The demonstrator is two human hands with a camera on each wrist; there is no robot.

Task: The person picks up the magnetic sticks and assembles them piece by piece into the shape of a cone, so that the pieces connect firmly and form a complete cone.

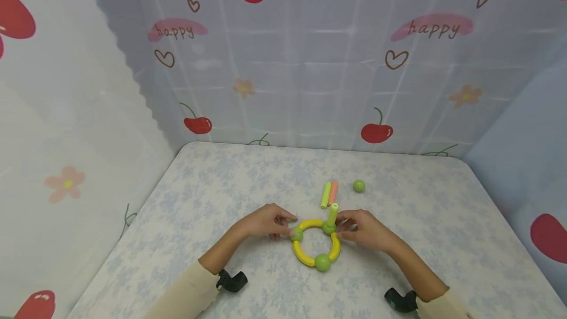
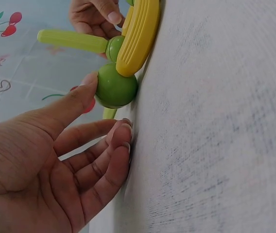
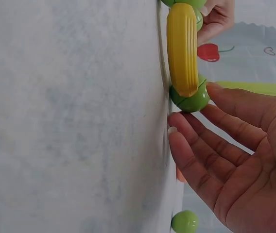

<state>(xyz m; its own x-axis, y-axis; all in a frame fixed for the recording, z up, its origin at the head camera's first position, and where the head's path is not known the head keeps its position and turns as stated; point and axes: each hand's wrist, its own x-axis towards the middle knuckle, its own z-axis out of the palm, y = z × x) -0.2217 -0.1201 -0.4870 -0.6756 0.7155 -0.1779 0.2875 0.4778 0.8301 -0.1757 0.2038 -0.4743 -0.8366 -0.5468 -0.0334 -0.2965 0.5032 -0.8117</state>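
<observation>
A ring of curved yellow rods (image 1: 304, 255) and green balls lies on the table. My left hand (image 1: 270, 221) is at the ring's left ball (image 2: 116, 86); its thumb touches the ball while the other fingers stay loosely bent beside it, apart from it in the left wrist view. With thumb and index finger, my right hand (image 1: 365, 230) pinches the far-right ball (image 3: 191, 99). From that ball a straight light green rod (image 1: 333, 215) stands upright. Another green ball (image 1: 323, 263) joins the ring at the near side.
Behind the ring lie a loose yellow-green rod (image 1: 326, 195) and an orange rod (image 1: 333, 192), side by side. A loose green ball (image 1: 359, 186) sits to their right. The patterned table (image 1: 212, 176) meets a printed curtain (image 1: 288, 87) at the back.
</observation>
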